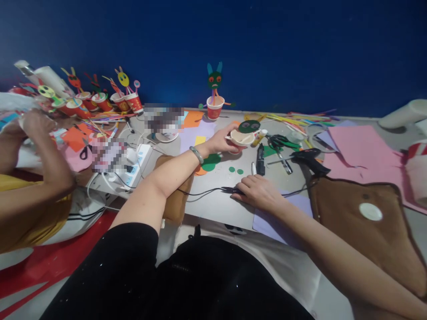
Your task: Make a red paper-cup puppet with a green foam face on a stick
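Note:
My left hand is closed on a red paper cup with a white inside, held just above the grey table. A green paper face sits right behind the cup. My right hand lies on the table, fingers curled over the dark handles of scissors beside a black cable. Small green paper dots and a larger green disc lie between the two hands.
A finished cup figure stands at the back; several more line the far left. Marker, glue gun, pink paper, a brown pad, power strip. Another person's arm works at left.

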Available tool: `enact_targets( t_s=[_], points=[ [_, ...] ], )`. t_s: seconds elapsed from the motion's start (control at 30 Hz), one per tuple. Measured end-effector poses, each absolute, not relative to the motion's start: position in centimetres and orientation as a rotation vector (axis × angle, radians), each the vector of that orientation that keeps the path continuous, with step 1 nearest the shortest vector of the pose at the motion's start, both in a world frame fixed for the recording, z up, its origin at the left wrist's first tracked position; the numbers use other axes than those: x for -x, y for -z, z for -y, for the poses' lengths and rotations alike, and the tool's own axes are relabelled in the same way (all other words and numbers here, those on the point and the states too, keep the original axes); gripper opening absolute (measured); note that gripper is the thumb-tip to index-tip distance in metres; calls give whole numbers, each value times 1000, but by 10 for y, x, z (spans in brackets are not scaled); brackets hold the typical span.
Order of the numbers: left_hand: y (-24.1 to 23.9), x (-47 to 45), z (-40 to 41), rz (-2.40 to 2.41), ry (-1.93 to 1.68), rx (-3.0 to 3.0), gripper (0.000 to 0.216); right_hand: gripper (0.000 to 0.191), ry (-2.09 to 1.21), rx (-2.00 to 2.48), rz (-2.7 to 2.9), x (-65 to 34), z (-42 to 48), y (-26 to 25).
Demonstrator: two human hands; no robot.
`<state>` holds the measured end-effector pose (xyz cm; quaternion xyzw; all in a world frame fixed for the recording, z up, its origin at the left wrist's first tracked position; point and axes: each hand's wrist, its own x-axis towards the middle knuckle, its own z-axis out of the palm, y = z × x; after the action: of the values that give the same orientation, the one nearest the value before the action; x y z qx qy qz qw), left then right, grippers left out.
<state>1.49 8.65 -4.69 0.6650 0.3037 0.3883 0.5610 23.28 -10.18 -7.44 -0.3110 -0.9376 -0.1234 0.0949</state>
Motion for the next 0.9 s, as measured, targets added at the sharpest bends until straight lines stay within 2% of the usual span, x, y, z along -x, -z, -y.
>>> enact_targets(
  t_s=[0.2,0.37,0.57,0.63,0.8,0.9],
  points=[
    [46,-8,-94,-589,-869,-1556,105,38,318,899,2751,-233,103,74],
    [47,9,-111,-531,-717,-1655,104,39,334,856,2743,-233,102,73],
    [51,23,-129,-658,-590,-1830,124,39,373,740,2640,-232,99,72],
    [53,24,-130,-668,-533,-1874,121,39,392,712,2631,-231,98,72],
    [49,21,-126,-671,-460,-1906,91,40,418,676,2656,-229,96,71],
    [45,21,-124,-693,-450,-1934,87,41,404,683,2679,-227,96,70]
  ],
)
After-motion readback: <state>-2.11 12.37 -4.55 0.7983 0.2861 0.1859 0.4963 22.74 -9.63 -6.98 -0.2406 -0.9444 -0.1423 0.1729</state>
